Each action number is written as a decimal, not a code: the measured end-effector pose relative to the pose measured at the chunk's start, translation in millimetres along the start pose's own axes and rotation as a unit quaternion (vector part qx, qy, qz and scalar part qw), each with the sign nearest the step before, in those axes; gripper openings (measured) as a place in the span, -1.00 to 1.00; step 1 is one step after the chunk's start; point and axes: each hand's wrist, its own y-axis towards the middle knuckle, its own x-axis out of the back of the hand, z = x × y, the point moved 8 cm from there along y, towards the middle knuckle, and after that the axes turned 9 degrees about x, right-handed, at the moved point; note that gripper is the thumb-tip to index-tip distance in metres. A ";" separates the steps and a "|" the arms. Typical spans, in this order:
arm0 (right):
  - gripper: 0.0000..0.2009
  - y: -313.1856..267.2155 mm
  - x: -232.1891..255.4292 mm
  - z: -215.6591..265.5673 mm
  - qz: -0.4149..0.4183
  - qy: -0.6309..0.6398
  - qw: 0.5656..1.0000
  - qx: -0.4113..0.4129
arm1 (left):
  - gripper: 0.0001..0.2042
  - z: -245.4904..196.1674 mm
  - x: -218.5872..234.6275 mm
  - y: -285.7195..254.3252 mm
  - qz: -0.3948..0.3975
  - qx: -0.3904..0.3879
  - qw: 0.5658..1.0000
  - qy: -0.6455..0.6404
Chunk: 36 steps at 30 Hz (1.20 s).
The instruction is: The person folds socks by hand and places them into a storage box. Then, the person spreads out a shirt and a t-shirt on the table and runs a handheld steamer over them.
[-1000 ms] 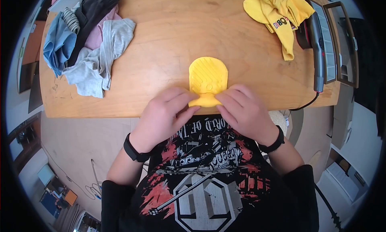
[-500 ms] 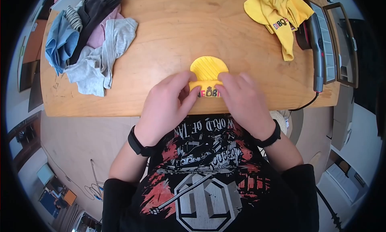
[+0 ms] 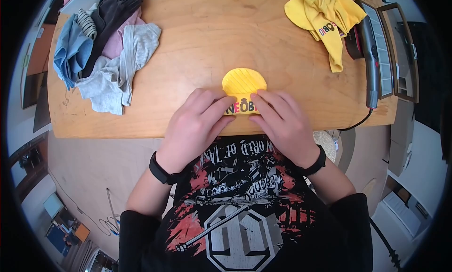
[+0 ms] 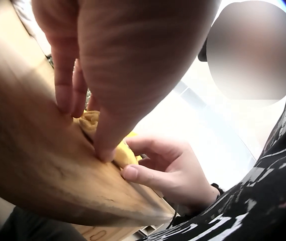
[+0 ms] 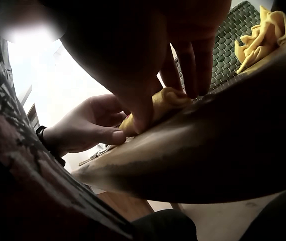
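A yellow sock [image 3: 244,80] with ribbed grip lines on its flat toe end lies on the wooden table near the front edge. Its near part is rolled up, and printed letters show on the roll between the hands. My left hand [image 3: 195,119] pinches the left end of the roll between thumb and fingers. At the right end my right hand [image 3: 284,123] does the same. The coiled end of the roll [image 5: 169,97] shows in the right wrist view, under the right hand's fingers. In the left wrist view the roll's other end [image 4: 89,121] sits between the left thumb and fingers.
Rumpled clothes, among them a grey garment [image 3: 106,86] and a blue one [image 3: 70,50], lie at the table's left. Crumpled yellow fabric [image 3: 325,15] with similar letters lies back right, beside a dark corded appliance [image 3: 372,55] and a green woven basket [image 5: 233,37].
The sock's near part has been rolled away from the body over its sole, bringing the printed letters into sight. Both hands have shifted their grip along the roll; the toe end stays put.
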 end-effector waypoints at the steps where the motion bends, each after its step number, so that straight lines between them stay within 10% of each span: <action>1: -0.61 1.4 -0.4 -0.6 0.000 0.000 1.000 0.000 | -0.70 1.3 -2.0 0.6 -0.008 -0.004 1.000 0.006; 18: -0.69 -4.6 -2.3 2.0 0.002 -0.015 1.000 0.006 | -0.71 0.7 -1.3 -5.8 -0.031 -0.018 0.999 0.002; 36: -0.77 15.5 0.3 -27.4 -0.016 0.045 0.989 -0.143 | -0.82 20.6 -7.3 17.2 -0.009 0.198 0.975 -0.099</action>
